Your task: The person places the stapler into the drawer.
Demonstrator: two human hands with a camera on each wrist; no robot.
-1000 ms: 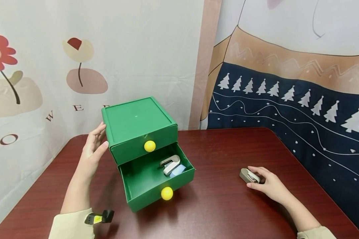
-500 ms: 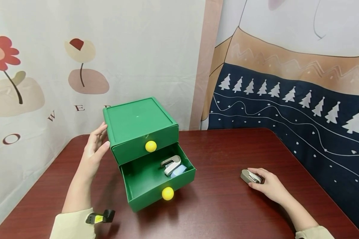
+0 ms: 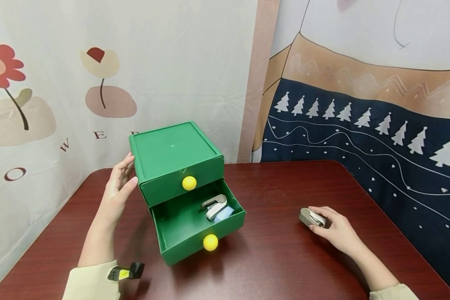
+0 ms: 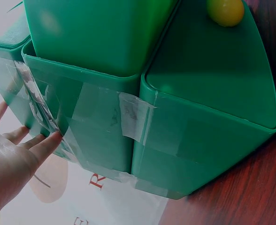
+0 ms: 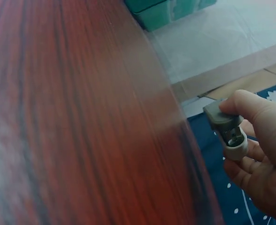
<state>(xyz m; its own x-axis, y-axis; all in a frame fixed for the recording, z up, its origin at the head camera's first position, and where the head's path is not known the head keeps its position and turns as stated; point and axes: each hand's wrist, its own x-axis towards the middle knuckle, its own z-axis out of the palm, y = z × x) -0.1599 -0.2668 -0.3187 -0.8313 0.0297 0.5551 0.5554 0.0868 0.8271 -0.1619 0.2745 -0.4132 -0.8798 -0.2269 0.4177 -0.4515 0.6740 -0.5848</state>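
A green two-drawer box [image 3: 172, 152] stands on the dark red table [image 3: 277, 258]. Its lower drawer [image 3: 195, 227] is pulled out and holds a grey and white stapler [image 3: 213, 205] and a pale blue item [image 3: 223, 215]. My left hand [image 3: 118, 187] lies flat against the box's left side, with straight fingers [image 4: 44, 145] touching the taped wall [image 4: 105, 126]. My right hand [image 3: 331, 229] grips a small grey and white stapler [image 3: 310, 218] at the table's right; the same small stapler [image 5: 227, 126] shows pinched between thumb and fingers in the right wrist view.
Both drawers carry yellow ball knobs [image 3: 189, 183]. Patterned cloth hangs behind the table, floral on the left [image 3: 60, 83] and navy with white trees on the right [image 3: 378, 133]. A black clip with a yellow tag [image 3: 125, 273] sits at my left cuff.
My right hand with the small stapler has shifted slightly up and to the left. The left hand and the box have stayed where they were.
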